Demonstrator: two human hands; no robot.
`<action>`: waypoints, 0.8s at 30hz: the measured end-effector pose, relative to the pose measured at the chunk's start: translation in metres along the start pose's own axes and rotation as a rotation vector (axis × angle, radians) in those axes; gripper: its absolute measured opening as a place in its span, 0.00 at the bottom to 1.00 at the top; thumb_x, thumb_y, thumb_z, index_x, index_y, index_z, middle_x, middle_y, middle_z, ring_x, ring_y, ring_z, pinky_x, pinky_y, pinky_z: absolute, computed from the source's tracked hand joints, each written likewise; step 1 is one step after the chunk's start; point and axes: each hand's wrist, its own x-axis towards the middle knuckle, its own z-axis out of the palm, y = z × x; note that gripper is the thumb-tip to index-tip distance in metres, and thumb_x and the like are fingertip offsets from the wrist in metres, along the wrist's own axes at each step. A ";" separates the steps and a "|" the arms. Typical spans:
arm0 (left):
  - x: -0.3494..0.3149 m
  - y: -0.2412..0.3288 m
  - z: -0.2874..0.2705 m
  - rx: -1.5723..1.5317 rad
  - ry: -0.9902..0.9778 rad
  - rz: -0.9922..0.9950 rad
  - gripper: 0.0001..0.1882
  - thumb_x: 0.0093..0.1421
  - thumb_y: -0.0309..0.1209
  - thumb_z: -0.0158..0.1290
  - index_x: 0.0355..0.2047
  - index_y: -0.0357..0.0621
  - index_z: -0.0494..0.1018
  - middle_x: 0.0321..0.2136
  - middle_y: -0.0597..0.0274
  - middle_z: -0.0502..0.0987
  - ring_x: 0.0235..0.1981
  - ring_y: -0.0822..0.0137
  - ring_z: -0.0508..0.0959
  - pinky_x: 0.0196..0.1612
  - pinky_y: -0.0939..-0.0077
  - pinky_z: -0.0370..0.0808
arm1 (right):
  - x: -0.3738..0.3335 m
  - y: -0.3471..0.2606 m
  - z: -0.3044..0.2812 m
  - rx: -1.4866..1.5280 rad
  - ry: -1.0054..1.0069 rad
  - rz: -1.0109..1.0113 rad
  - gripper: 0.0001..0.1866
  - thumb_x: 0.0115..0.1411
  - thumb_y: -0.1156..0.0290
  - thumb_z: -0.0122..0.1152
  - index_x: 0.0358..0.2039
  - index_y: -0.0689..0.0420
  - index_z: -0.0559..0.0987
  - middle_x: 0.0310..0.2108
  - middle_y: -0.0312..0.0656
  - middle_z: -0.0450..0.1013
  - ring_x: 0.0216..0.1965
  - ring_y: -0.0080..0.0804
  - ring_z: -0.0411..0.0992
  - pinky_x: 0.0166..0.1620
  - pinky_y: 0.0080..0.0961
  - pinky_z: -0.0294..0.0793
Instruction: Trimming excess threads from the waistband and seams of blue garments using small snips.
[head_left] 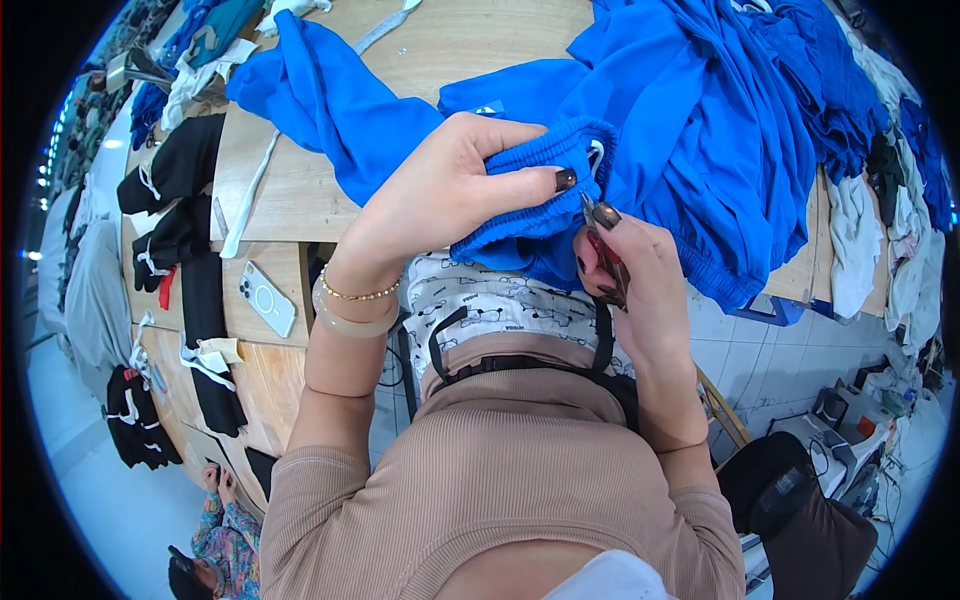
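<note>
My left hand point(450, 190) grips the ribbed waistband of a bright blue garment point(545, 200), thumb pressed on its folded edge. My right hand point(635, 265) is closed on a small pair of thread snips point(603, 245) with red handles, its tip touching the waistband near a white drawstring end. The garment hangs over the wooden table point(300, 190) edge toward my body.
A big heap of blue garments point(740, 120) fills the table's right side. Black garments point(180, 165) with white cords and a white phone point(265, 298) lie at left. A white strap point(250, 195) crosses the tabletop. Another person point(215, 545) crouches at lower left. A dark chair point(800, 510) stands at lower right.
</note>
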 end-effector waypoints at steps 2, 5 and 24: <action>0.000 0.001 0.000 0.014 -0.004 0.014 0.11 0.56 0.28 0.53 0.35 0.32 0.75 0.23 0.74 0.72 0.25 0.85 0.65 0.26 0.92 0.63 | 0.001 -0.001 -0.001 0.012 -0.008 0.024 0.18 0.61 0.63 0.50 0.18 0.60 0.72 0.14 0.29 0.60 0.15 0.13 0.51 0.20 0.15 0.47; -0.001 0.000 0.000 0.001 0.009 0.017 0.11 0.55 0.28 0.53 0.35 0.32 0.75 0.23 0.74 0.71 0.25 0.85 0.65 0.26 0.92 0.63 | 0.003 0.002 -0.002 0.025 -0.030 0.036 0.18 0.61 0.63 0.50 0.17 0.60 0.71 0.13 0.29 0.59 0.15 0.13 0.51 0.20 0.15 0.46; -0.002 -0.002 -0.003 -0.040 0.037 -0.012 0.12 0.55 0.28 0.54 0.37 0.31 0.75 0.24 0.73 0.72 0.26 0.84 0.66 0.28 0.91 0.65 | 0.009 0.002 0.002 0.036 -0.055 0.040 0.19 0.61 0.62 0.49 0.16 0.58 0.70 0.13 0.29 0.58 0.15 0.14 0.51 0.19 0.16 0.46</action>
